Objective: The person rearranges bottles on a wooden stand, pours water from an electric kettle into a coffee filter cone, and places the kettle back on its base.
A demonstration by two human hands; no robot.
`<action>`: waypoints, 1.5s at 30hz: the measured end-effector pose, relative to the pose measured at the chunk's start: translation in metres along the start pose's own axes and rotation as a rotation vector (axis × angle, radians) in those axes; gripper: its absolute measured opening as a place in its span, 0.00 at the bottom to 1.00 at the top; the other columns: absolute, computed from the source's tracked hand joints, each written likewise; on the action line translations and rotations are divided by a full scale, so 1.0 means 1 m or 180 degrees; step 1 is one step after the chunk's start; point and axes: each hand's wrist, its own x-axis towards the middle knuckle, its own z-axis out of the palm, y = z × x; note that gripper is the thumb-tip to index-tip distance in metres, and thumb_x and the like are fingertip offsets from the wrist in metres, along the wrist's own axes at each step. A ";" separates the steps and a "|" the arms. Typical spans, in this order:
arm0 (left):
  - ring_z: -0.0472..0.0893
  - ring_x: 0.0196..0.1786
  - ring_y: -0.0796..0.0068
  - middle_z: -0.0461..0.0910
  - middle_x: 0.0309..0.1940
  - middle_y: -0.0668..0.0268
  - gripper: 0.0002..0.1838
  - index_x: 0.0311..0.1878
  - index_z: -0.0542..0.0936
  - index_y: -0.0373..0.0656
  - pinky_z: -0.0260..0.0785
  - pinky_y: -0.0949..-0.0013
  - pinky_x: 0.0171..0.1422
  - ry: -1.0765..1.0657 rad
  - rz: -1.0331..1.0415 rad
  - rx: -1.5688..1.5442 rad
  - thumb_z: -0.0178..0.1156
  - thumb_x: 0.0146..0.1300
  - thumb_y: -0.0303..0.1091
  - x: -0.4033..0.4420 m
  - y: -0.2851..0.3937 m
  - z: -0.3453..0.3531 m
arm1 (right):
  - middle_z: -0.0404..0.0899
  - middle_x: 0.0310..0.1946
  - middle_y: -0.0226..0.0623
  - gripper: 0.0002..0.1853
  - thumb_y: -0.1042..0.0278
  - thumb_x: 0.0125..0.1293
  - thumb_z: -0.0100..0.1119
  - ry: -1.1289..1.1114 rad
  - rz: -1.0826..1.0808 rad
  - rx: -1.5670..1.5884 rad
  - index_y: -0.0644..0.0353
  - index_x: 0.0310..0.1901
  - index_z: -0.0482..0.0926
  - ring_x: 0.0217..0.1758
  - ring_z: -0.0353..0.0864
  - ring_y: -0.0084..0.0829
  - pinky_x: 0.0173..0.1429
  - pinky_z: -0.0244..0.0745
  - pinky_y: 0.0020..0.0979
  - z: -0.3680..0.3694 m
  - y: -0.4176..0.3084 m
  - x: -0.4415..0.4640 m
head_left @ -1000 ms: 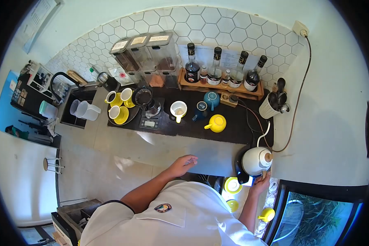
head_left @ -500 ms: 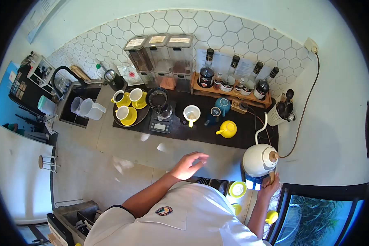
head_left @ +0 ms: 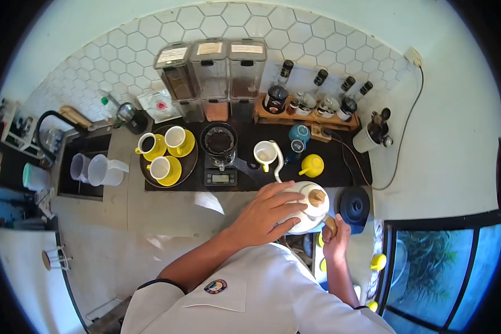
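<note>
My right hand (head_left: 336, 238) is closed round the wooden handle of a white gooseneck kettle (head_left: 300, 221), held over the counter's front edge. My left hand (head_left: 263, 214) lies with fingers spread against the kettle's left side. The kettle's spout (head_left: 277, 161) points away from me, beside a white cup with a yellow handle (head_left: 265, 152). Left of that cup, a black dripper (head_left: 219, 139) sits over a glass server on a scale (head_left: 221, 177). An upturned yellow cup (head_left: 313, 165) and blue cups (head_left: 299, 133) are to the right. The black kettle base (head_left: 354, 205) is bare.
A round tray (head_left: 190, 172) with yellow cups and saucers stands left of the scale. Bottles on a wooden rack (head_left: 306, 119) and lidded bins (head_left: 210, 72) line the back. A utensil holder (head_left: 366, 139) is at right, with a cord along the wall; a sink (head_left: 82, 188) is far left.
The kettle has come off its base and moved left in my right hand, its spout now near the white cup. My left hand has moved to the kettle's side. The view has shifted.
</note>
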 end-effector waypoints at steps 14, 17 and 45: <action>0.57 0.76 0.52 0.69 0.68 0.66 0.23 0.62 0.76 0.48 0.49 0.42 0.76 -0.0622 0.0085 0.0115 0.61 0.62 0.36 -0.037 -0.047 -0.055 | 0.64 0.10 0.24 0.24 0.58 0.71 0.51 0.0176 0.0132 -0.0491 0.55 0.15 0.70 0.12 0.58 0.17 0.18 0.50 0.23 0.094 0.035 -0.037; 0.57 0.76 0.52 0.69 0.67 0.66 0.23 0.61 0.76 0.47 0.49 0.42 0.76 -0.0603 0.0088 0.0064 0.61 0.62 0.35 -0.041 -0.053 -0.061 | 0.64 0.10 0.24 0.24 0.58 0.72 0.51 0.0196 0.0168 -0.0508 0.55 0.15 0.71 0.12 0.58 0.17 0.19 0.51 0.23 0.103 0.034 -0.038; 0.60 0.74 0.53 0.71 0.65 0.66 0.21 0.61 0.76 0.48 0.52 0.43 0.74 -0.0438 0.0018 -0.0142 0.58 0.64 0.35 -0.053 -0.081 -0.074 | 0.67 0.13 0.24 0.19 0.60 0.69 0.58 0.0536 0.0314 -0.0315 0.54 0.19 0.74 0.12 0.61 0.17 0.16 0.53 0.20 0.125 0.047 -0.033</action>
